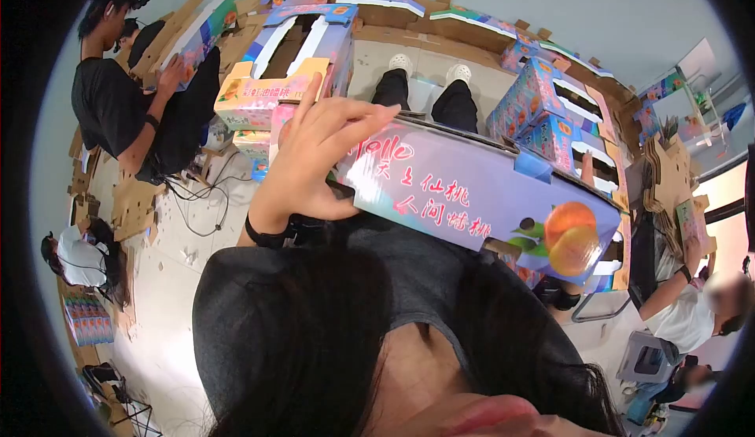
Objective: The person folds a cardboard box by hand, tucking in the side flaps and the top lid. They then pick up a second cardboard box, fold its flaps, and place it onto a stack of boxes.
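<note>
1. The purple carton (503, 181) was in front of your chest, slanting from far left to near right, its lettered and fruit-printed side in view.
2. Your left hand (314, 154) was wide open across the carton's left end, fingers spread, with the thumb by the near edge and a fingertip at the far edge.
3. Your right hand (587, 168) was mostly hidden by the carton's right end; a fingertip showed beyond the far edge, but its opening and hold could not be told.
4. The step seemed to be handling or lining up the carton; the next move called for steady support at both ends and care with the edges.
5. Farther left stood a yellow-fronted box (271, 95); to the right were blue boxes (531, 99).
6. At far left, a person in black (110, 115) held a printed cardboard piece (197, 44).
</note>
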Demonstrator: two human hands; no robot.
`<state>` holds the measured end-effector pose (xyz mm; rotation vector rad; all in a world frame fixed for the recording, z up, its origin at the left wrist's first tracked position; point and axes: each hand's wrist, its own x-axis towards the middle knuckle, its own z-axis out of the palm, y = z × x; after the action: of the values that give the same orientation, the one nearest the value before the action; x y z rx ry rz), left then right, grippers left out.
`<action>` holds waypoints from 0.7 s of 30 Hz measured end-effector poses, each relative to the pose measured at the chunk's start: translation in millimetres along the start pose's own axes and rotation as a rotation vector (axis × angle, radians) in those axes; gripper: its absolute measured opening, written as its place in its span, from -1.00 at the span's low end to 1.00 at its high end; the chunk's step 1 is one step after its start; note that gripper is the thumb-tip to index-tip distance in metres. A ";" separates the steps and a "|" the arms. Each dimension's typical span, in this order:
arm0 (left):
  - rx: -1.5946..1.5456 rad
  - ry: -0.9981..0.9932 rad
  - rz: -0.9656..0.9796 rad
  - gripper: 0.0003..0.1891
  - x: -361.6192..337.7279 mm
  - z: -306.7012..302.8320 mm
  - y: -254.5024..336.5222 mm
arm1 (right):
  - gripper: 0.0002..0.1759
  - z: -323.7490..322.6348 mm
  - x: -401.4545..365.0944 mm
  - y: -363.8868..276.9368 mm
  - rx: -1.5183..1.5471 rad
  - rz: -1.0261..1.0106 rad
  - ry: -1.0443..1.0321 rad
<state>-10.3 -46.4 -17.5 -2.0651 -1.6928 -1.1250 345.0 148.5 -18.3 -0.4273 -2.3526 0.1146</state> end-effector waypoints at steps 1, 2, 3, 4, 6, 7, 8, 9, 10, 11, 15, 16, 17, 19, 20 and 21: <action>0.032 0.001 0.005 -0.07 -0.4 -0.2 2.7 | 0.32 -1.7 -3.0 -1.9 -0.012 -0.023 -0.014; 0.064 0.001 0.010 -0.08 -0.3 -1.0 6.3 | 0.31 -2.4 -4.4 -3.7 -0.021 -0.040 -0.022; 0.096 0.001 0.014 -0.08 -0.3 -2.1 9.0 | 0.30 -3.7 -6.1 -5.3 -0.029 -0.050 -0.024; 0.104 -0.005 0.006 -0.08 -0.2 -3.9 9.7 | 0.30 -5.2 -7.9 -6.0 -0.038 -0.061 -0.027; 0.119 -0.015 -0.008 -0.07 -0.3 -7.7 9.0 | 0.28 -9.8 -10.6 -7.5 -0.055 -0.082 -0.034; 0.114 0.003 -0.002 -0.07 -0.5 -8.6 7.7 | 0.28 -12.4 -11.7 -8.7 -0.063 -0.093 -0.035; 0.111 0.022 0.002 -0.06 -0.9 -9.3 5.9 | 0.27 -15.6 -12.8 -10.1 -0.068 -0.103 -0.033; 0.107 0.039 0.005 -0.06 -1.4 -9.7 4.9 | 0.26 -19.5 -15.3 -10.2 -0.079 -0.113 -0.031; 0.128 0.025 -0.005 -0.04 -1.5 -10.7 5.3 | 0.26 -24.0 -17.3 -9.3 -0.089 -0.121 -0.029; 0.146 0.007 -0.016 -0.02 -1.7 -12.6 6.8 | 0.25 -28.8 -18.2 -9.1 -0.096 -0.128 -0.023; 0.100 -0.021 -0.094 0.08 4.7 -0.8 1.5 | 0.22 -54.1 -18.1 -4.6 -0.156 -0.156 0.041; 0.080 0.056 -0.033 0.11 1.3 7.7 -4.4 | 0.22 -59.9 -18.5 -1.8 -0.178 -0.156 0.075; 0.083 0.085 -0.054 0.10 1.2 11.7 -6.3 | 0.21 -65.3 -19.3 0.8 -0.210 -0.152 0.120; 0.089 0.145 -0.097 0.08 2.0 16.7 -7.6 | 0.20 -74.5 -20.8 10.2 -0.289 -0.137 0.242; 0.114 0.120 -0.104 0.04 1.4 14.4 -7.3 | 0.19 -76.1 -21.1 14.1 -0.337 -0.121 0.308; 0.113 0.099 -0.110 0.03 -0.9 13.6 -8.9 | 0.18 -76.6 -19.7 20.7 -0.403 -0.099 0.377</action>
<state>-13.0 -36.0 -29.7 -1.8387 -1.7971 -1.1159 416.3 158.3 20.5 -0.4760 -2.0118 -0.4558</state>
